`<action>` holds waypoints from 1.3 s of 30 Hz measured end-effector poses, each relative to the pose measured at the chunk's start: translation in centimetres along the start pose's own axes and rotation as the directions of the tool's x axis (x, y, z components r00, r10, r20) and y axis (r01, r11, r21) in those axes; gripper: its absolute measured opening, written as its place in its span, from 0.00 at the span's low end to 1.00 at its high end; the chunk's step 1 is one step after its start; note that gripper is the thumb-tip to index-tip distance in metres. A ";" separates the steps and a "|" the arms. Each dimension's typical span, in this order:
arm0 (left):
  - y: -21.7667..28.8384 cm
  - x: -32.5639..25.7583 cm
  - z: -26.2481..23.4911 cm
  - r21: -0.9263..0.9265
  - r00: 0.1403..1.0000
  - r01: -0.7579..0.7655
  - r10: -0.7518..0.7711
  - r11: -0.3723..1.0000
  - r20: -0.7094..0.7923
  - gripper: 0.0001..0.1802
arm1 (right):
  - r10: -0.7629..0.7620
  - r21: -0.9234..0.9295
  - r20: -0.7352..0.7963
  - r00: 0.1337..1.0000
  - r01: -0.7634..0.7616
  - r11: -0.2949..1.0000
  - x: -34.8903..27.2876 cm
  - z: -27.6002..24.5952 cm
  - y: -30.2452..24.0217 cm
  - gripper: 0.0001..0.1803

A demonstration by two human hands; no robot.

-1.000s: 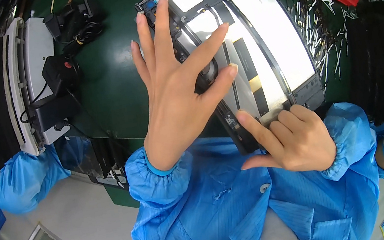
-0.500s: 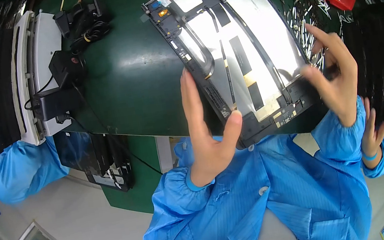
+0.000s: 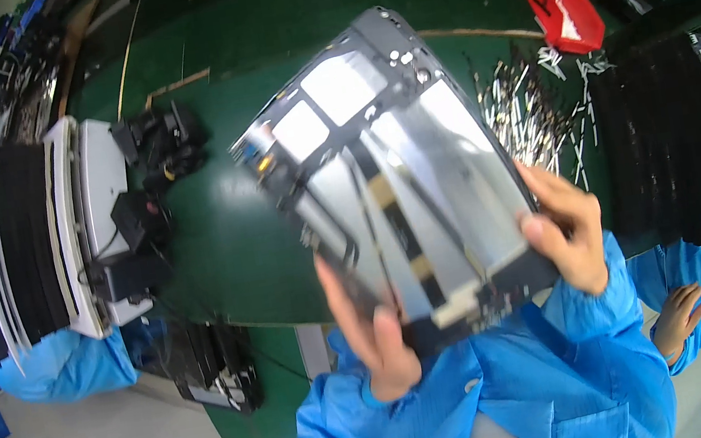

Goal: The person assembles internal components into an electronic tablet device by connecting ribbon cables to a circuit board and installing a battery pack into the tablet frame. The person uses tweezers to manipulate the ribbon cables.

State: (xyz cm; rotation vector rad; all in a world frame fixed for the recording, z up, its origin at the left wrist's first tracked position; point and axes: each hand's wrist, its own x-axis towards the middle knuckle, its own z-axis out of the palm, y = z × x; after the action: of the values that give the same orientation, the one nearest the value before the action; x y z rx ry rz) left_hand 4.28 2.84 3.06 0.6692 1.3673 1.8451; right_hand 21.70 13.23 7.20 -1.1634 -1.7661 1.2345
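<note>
An opened tablet is tilted above the green table, its inner side facing up. Silvery battery panels, dark ribbon cables and a black frame show inside it; motion blurs it somewhat. My left hand grips its lower left edge, with the thumb over the frame and the fingers along the side. On the lower right edge, my right hand is closed, thumb on top and fingers partly hidden behind the edge. The lower edge of the tablet is close to my blue smock.
Thin metallic and white strips lie loose beyond my right hand, near a red bin. Black adapters with cables are at left. Stacks of dark panels flank the table. Co-workers in blue sit on both sides; one hand shows at right.
My right hand, previously open and apart from the tablet's right edge, has closed on it. The tablet has shifted left and lower in the picture. The whole view has also moved.
</note>
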 end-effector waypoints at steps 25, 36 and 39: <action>-3.6 7.1 -6.9 0.318 0.976 -0.169 0.204 0.933 -0.079 0.24 | 0.012 0.147 -0.470 0.882 0.066 0.987 39.7 -14.7 7.1 0.13; -3.7 5.3 -5.3 0.280 0.984 -0.169 0.176 0.945 0.000 0.23 | -0.465 -0.732 0.061 0.883 0.356 0.581 17.5 -8.5 0.7 0.10; -3.8 4.9 -4.5 0.278 0.978 -0.207 0.202 0.938 0.045 0.21 | 0.044 -0.889 -0.041 0.998 -0.056 0.454 8.8 -3.7 3.4 0.12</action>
State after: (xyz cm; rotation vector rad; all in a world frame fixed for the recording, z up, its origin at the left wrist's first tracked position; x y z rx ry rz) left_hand -1.12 4.81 -1.96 1.0039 1.6193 1.8133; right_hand 22.69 23.16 5.46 -1.7729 -2.4741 0.1762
